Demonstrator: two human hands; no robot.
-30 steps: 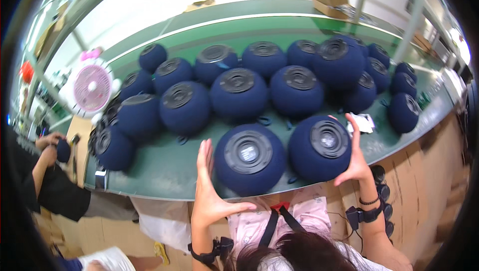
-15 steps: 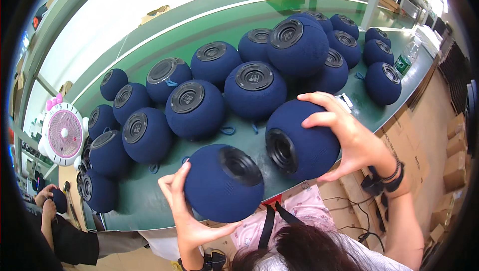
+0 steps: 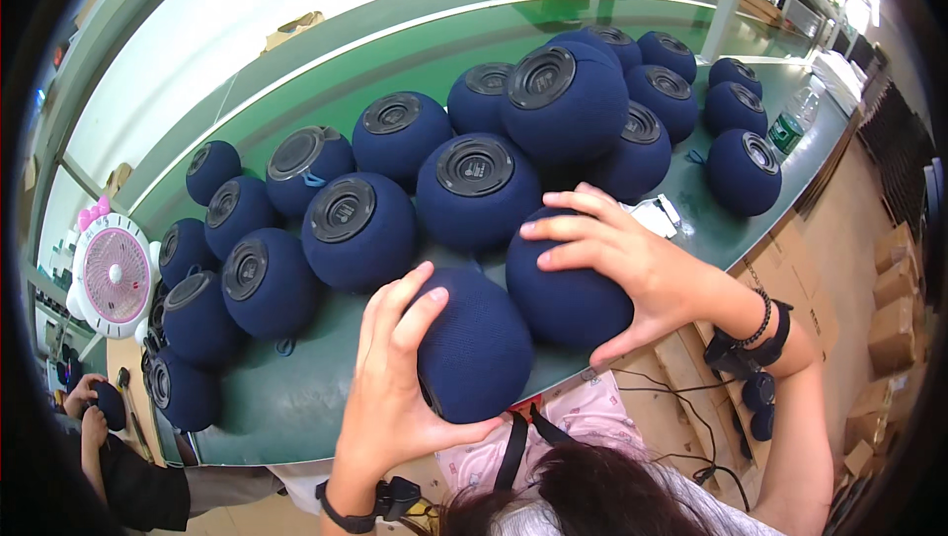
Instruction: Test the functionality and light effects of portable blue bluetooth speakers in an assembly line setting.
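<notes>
Near the front edge of the green table, my left hand (image 3: 390, 368) wraps round a dark blue, fabric-covered round speaker (image 3: 484, 344). Beside it, my right hand (image 3: 642, 269) is closed over another round speaker (image 3: 565, 304), with fingers across its top and the thumb low on its right side. The two speakers sit close together, perhaps touching. Their black round bases are mostly turned out of sight. Just beyond them, a speaker with its black base facing up (image 3: 479, 181) stands among several similar ones.
Several speakers crowd the green table (image 3: 296, 418), one stacked (image 3: 568, 112) on others. A pink and white fan (image 3: 117, 274) stands at left, a plastic bottle (image 3: 790, 126) at right. A small white item (image 3: 657, 215) lies beyond my right hand. At far left, another person's hands hold a dark ball (image 3: 109, 406).
Both held speakers have been turned, so their black bases no longer face up. My left hand has moved right and the two speakers are closer together. The view has shifted slightly.
</notes>
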